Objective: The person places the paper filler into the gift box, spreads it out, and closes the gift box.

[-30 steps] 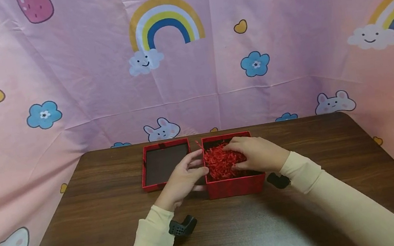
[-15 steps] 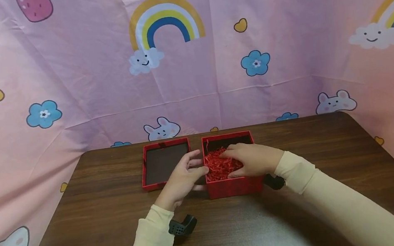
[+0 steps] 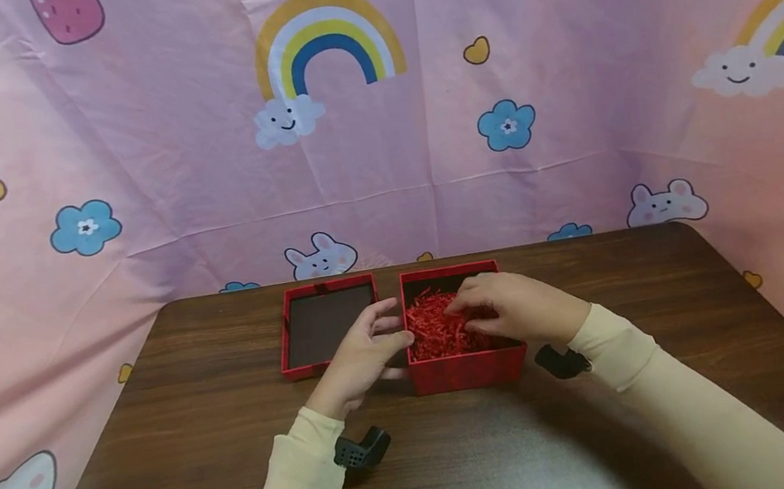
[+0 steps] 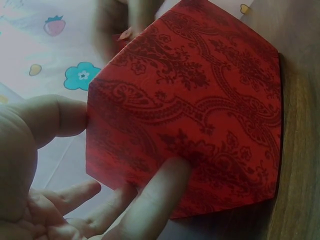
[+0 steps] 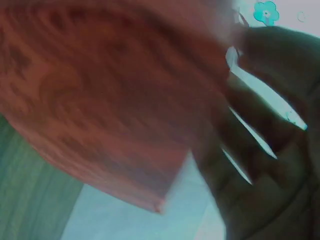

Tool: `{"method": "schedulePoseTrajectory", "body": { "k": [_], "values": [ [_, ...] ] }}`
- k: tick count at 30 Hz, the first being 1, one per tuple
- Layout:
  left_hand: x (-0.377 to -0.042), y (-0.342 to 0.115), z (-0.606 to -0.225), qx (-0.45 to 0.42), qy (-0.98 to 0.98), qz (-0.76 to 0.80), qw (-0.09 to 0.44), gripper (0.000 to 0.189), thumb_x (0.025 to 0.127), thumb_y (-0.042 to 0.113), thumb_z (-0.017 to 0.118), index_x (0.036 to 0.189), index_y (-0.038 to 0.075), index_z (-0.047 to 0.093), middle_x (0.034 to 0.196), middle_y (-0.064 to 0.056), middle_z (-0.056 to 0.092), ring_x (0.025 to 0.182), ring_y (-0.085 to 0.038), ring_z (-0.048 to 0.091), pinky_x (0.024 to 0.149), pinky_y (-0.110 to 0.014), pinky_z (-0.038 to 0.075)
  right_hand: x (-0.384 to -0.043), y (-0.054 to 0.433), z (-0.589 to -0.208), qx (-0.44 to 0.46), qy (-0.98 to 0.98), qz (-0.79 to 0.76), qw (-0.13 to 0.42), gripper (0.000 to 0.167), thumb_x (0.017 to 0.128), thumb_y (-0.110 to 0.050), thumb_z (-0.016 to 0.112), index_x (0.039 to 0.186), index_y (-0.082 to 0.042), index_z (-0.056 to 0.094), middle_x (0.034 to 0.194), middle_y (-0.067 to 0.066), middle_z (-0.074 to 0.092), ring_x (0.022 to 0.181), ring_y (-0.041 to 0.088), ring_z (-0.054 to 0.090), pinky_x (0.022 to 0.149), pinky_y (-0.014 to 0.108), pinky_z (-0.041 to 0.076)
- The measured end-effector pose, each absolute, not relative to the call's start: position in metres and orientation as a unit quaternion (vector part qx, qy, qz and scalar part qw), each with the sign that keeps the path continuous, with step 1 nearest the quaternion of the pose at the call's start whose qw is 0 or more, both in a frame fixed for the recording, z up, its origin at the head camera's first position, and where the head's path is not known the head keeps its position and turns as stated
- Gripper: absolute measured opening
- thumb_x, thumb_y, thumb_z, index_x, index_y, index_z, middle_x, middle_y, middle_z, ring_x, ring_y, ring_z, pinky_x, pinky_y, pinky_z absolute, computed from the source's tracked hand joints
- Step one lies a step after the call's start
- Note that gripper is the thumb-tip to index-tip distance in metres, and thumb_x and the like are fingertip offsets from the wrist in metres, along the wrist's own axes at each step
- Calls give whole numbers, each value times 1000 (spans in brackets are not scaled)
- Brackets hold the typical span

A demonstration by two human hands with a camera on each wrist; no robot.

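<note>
An open red gift box (image 3: 468,371) with a dark pattern stands on the table, part-filled with red shredded paper (image 3: 435,326). My left hand (image 3: 359,358) is at the box's left side, its thumb at the top rim and its fingers spread along the outer wall. The left wrist view shows one fingertip against the patterned wall (image 4: 200,110). Over the right part of the box, my right hand (image 3: 521,306) reaches in with bent fingers, thumb and index apart, the tips at the shredded paper. The right wrist view is blurred, and the box wall hides those tips there.
A red box lid (image 3: 328,324) with a dark inside lies upturned to the left of the box, partly behind my left hand. The brown wooden table (image 3: 238,433) ends at the back against a printed pink cloth (image 3: 365,156).
My right hand moved left and toward me in the box, then back to the right and up. The shredded paper has shifted, and a strand once standing at the rim is down. My left hand stays put.
</note>
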State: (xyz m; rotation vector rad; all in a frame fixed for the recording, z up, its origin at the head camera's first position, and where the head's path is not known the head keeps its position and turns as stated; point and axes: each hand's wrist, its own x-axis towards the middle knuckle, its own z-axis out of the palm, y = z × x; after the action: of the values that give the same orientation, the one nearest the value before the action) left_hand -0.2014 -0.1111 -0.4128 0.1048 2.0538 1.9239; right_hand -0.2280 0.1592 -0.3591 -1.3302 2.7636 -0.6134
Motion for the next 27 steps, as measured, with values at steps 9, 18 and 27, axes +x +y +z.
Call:
{"method": "schedulePoseTrajectory", "body": {
  "k": [9, 18, 27],
  "values": [
    [-201, -110, -415, 42, 725, 667, 165, 67, 97, 15, 71, 156, 18, 39, 144, -21, 51, 120, -34, 64, 78, -50, 63, -237, 160, -364, -426, 870, -233, 86, 29, 96, -10, 73, 125, -14, 75, 122, -2, 73, 115, 14, 67, 98, 39, 57],
    [-202, -110, -413, 41, 721, 671, 168, 66, 97, 12, 69, 156, 18, 38, 145, -20, 49, 124, -35, 61, 77, -49, 63, -241, 192, -350, -389, 841, -369, 71, 33, 99, -2, 65, 130, -12, 70, 127, 6, 69, 111, 25, 64, 89, 42, 56],
    [-203, -112, -412, 44, 721, 671, 168, 66, 97, 13, 69, 156, 17, 38, 145, -22, 49, 123, -35, 61, 78, -50, 63, -236, 164, -369, -473, 826, -274, 139, 33, 99, -1, 53, 117, -14, 78, 118, -5, 72, 112, 12, 66, 98, 38, 55]
  ]
}}
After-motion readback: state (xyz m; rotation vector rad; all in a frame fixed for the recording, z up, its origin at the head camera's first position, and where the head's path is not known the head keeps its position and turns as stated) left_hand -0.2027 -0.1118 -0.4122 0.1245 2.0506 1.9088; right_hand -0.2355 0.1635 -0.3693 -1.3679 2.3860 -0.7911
